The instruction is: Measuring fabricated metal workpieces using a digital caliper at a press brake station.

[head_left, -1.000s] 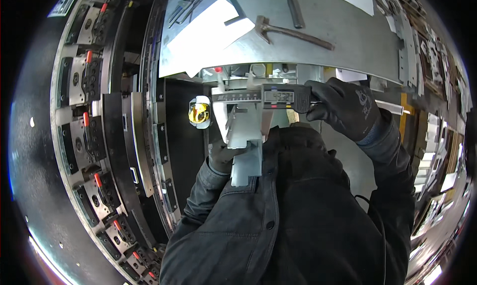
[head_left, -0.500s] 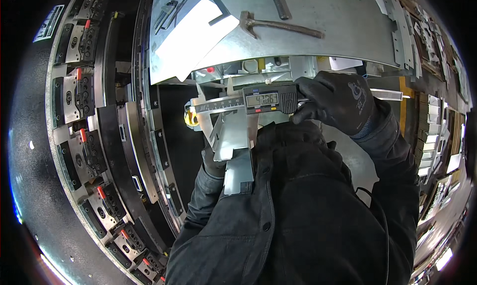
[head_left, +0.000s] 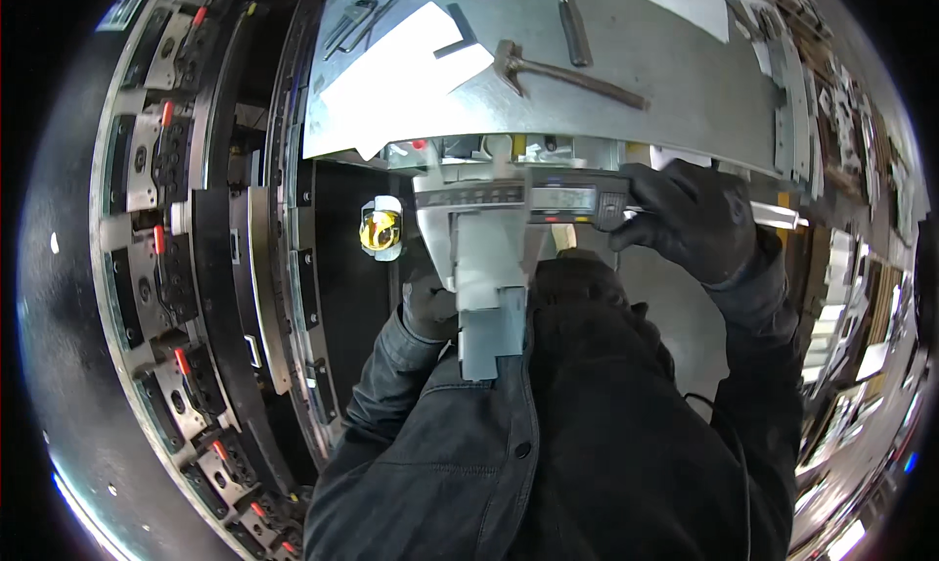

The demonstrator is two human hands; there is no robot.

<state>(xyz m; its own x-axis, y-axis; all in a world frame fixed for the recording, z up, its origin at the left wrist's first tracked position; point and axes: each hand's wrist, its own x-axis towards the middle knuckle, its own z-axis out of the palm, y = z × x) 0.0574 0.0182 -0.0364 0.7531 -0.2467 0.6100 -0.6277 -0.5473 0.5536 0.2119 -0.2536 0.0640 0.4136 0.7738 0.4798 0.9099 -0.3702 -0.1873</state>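
Note:
My right hand [head_left: 694, 219], in a black glove, grips the right end of a digital caliper [head_left: 577, 201] by its display body. The caliper lies crosswise in front of my chest, its larger jaws pointing toward me. Between those jaws sits a bent sheet-metal piece [head_left: 494, 331], grey and stepped. My left hand [head_left: 428, 307], also gloved, is closed at the left side of this piece; its fingers are partly hidden. Motion blurs the caliper and the metal, so I cannot tell whether both jaws touch it.
Ahead stands a metal table [head_left: 675, 82] bearing a hammer [head_left: 572, 80], white paper [head_left: 391, 77], hex keys [head_left: 349, 23] and a dark-handled tool [head_left: 574, 33]. A yellow, pale-edged object [head_left: 380, 228] lies left of the caliper. Machine clamps with red levers [head_left: 159, 238] line the left.
Both hands, the caliper and the sheet-metal piece have shifted right in view. The metal piece looks straighter between the jaws, and the yellow object now shows fully. The table's picture has shifted too.

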